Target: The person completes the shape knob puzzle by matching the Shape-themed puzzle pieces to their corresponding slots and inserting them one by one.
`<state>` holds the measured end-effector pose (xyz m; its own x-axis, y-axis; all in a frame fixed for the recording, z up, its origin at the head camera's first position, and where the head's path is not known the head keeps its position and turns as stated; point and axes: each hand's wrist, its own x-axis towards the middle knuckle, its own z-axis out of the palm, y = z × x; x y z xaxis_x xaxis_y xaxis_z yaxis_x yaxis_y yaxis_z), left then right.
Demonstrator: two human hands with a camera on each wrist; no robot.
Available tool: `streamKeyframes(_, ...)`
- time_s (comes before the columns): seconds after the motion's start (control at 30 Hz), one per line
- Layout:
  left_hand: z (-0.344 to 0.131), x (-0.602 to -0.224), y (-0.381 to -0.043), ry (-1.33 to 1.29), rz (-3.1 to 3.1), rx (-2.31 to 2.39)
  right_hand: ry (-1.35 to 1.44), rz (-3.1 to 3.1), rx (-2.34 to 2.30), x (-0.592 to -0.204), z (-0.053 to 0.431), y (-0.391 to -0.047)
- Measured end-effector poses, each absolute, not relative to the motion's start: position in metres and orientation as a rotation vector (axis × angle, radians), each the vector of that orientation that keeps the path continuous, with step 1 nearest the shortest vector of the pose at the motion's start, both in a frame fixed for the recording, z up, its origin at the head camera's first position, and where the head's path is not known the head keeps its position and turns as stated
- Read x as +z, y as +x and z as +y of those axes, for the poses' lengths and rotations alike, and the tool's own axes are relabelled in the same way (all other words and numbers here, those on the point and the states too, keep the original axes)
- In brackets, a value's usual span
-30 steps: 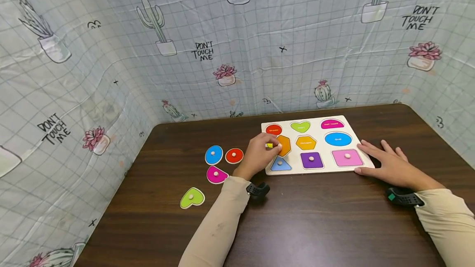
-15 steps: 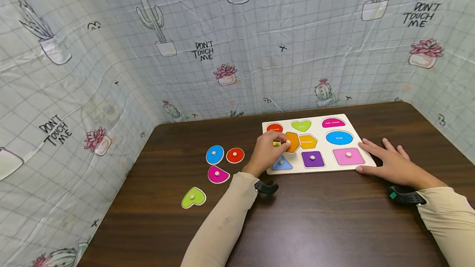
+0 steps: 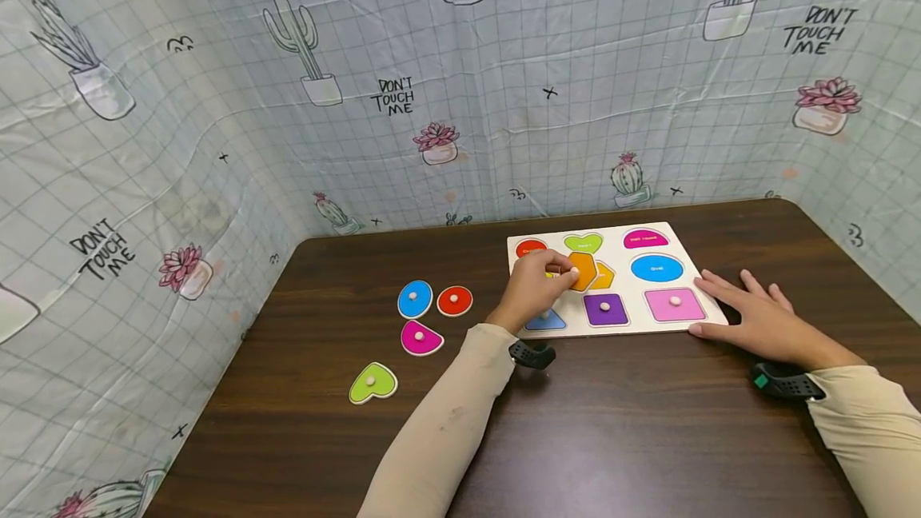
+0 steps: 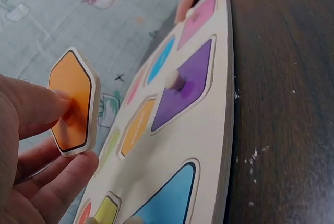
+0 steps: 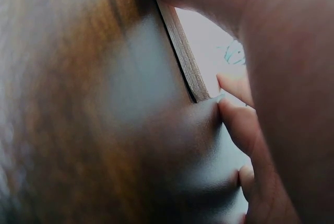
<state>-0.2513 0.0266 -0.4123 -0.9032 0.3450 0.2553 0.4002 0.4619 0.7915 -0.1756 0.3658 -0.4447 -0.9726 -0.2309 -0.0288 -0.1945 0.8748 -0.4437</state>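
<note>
In the head view my left hand (image 3: 534, 286) pinches an orange hexagon puzzle piece (image 3: 581, 271) by its small knob. Tilted, the piece hangs over the white puzzle board (image 3: 564, 329) and partly covers the orange hexagon recess (image 3: 604, 276). In the left wrist view the hexagon piece (image 4: 73, 104) shows its edge, with the thumb at the knob and fingers beneath. My right hand (image 3: 763, 322) lies spread at the board's right end, thumb and index finger touching the near corner. Purple square (image 3: 606, 308), pink rectangle (image 3: 675, 302) and blue triangle (image 3: 548, 321) pieces sit in the board.
Left of the board lie loose knobbed pieces: a blue oval (image 3: 415, 300), a red circle (image 3: 455, 301), a magenta half round (image 3: 421, 337) and a green heart (image 3: 373, 384). A printed curtain (image 3: 496, 102) hangs behind the dark wooden table (image 3: 612, 438).
My left hand has moved right across the board with the hexagon piece, from beside the yellow piece to over the hexagon recess. The right hand stays at the corner.
</note>
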Motion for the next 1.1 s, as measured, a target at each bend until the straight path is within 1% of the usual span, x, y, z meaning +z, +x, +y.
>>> streamKeyframes(1.1, 0.052, -0.414, -0.266, -0.580, -2.689, -1.376, -0.330, 2.977, -0.677, -0.442, 0.365, -0.173)
